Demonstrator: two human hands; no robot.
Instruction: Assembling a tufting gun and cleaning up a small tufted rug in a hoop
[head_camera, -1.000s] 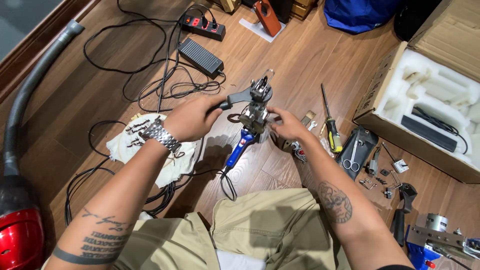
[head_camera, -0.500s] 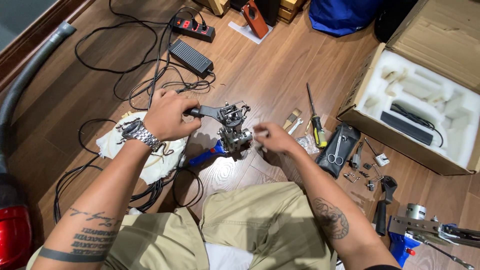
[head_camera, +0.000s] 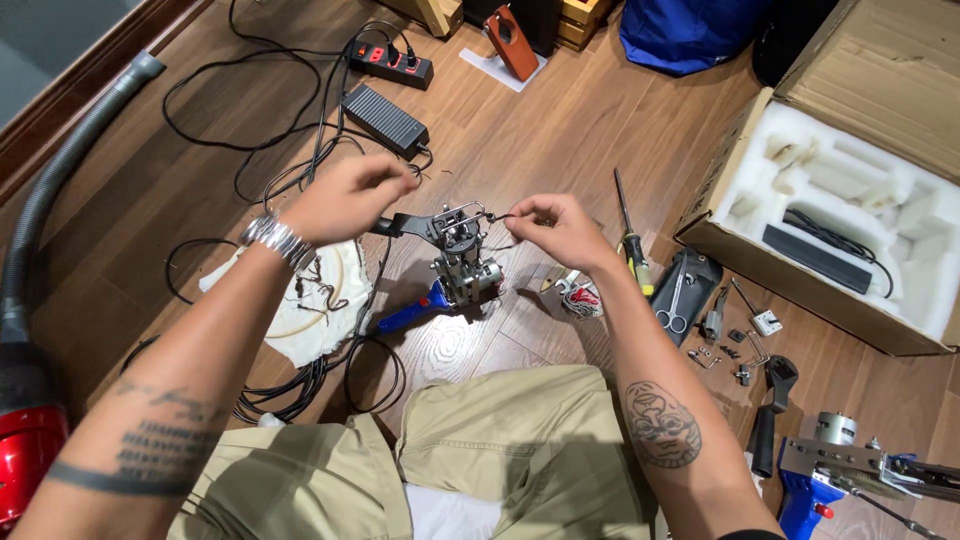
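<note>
A wooden floor (head_camera: 560, 130) spreads out, littered with cables and tools. The small metal mechanism (head_camera: 462, 262) stands at centre; the left hand (head_camera: 345, 197) grips its black handle at nine o'clock, and the right hand (head_camera: 555, 230) pinches a thin wire at its three o'clock. A hard tug could tip the mechanism or slip the wire free.

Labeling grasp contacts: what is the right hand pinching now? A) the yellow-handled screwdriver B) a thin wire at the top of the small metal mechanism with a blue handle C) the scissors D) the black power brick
B: the right hand pinches a thin wire at the top of the small metal mechanism with a blue handle; the yellow-handled screwdriver lies untouched on the floor.
</note>
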